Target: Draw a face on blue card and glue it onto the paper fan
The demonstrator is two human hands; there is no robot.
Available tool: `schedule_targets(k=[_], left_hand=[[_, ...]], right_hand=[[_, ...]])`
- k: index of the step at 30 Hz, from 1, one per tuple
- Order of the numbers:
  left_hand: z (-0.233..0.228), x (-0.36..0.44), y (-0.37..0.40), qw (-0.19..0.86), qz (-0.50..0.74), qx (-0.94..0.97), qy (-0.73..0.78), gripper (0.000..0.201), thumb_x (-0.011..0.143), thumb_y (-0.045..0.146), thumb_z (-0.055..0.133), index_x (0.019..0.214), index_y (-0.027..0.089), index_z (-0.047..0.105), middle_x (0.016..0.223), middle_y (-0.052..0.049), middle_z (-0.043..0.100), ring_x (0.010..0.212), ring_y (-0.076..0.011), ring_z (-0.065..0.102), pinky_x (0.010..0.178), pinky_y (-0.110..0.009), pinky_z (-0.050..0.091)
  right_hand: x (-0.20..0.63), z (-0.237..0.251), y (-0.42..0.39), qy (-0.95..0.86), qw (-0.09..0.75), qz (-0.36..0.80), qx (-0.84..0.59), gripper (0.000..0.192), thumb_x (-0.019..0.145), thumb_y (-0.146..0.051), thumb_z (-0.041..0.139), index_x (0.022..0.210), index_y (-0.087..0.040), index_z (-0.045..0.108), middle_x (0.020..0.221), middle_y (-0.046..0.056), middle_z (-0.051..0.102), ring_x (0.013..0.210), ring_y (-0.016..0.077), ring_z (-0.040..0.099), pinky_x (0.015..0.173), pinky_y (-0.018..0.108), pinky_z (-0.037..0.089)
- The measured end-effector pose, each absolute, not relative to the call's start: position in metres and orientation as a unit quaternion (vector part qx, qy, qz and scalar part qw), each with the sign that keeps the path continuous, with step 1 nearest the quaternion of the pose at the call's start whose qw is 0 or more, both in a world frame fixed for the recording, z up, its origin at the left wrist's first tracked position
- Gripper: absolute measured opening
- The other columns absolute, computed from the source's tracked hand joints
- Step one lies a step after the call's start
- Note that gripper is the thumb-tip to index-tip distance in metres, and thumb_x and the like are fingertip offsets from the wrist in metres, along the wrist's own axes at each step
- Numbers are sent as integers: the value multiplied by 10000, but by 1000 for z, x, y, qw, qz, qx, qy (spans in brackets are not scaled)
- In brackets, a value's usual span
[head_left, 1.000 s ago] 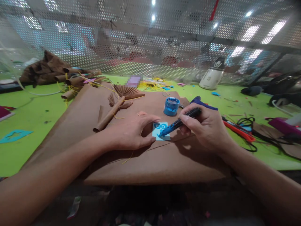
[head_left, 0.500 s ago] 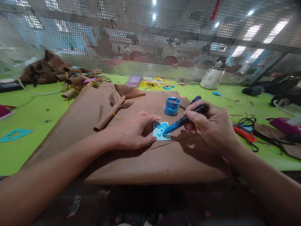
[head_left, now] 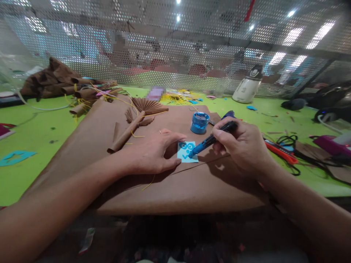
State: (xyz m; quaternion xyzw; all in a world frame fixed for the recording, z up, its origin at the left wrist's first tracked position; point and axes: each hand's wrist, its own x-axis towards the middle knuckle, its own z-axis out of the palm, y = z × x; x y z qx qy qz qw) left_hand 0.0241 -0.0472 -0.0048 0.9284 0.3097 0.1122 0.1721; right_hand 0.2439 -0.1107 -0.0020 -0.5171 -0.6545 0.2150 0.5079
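A small pale-blue paper square lies on brown paper, with a simple face in darker blue on it. My left hand rests at its left side, thumb and forefinger spread apart, their tips at the square's edge. In my right hand is a black marker with a blue-smeared front half, gripped like a pen. Its tip meets the square near the drawn mouth. Just beyond stands an open jar of blue paint, blue streaks down its sides.
Brown paper sheets cover the middle of the green table. A rolled paper stick with pleated fans lies left of the jar. A red cutter is at right, a white bottle behind. Perforated metal closes the back.
The marker tip has shifted very slightly along the drawn mouth. Both hands and the paper square stay in nearly the same places; the whole view has drifted a little.
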Motion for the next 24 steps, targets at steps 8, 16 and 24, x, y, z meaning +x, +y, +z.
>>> schedule_targets(k=[8, 16, 24], left_hand=[[-5, 24, -48, 173, 107, 929, 310, 529, 811, 380, 582, 1318, 265, 489, 1213, -76, 557, 1114, -256, 535, 991, -417, 415], [-6, 25, -47, 159, 110, 931, 309, 521, 812, 375, 578, 1312, 261, 488, 1253, -69, 563, 1153, -256, 517, 1014, -413, 396], [-3, 24, -47, 159, 100, 931, 312, 532, 814, 373, 573, 1323, 244, 484, 1247, -82, 560, 1154, -260, 515, 1008, -415, 402]], right_hand=[[245, -2, -111, -639, 528, 227, -511, 99, 849, -199, 557, 750, -198, 550, 454, -60, 537, 389, 92, 483, 413, 207, 399], [243, -2, -110, -657, 505, 221, -515, 117, 852, -202, 559, 736, -192, 548, 465, -53, 540, 396, 85, 482, 421, 207, 407], [243, -2, -110, -639, 518, 224, -523, 117, 850, -217, 562, 737, -195, 547, 454, -53, 537, 390, 94, 484, 416, 215, 405]])
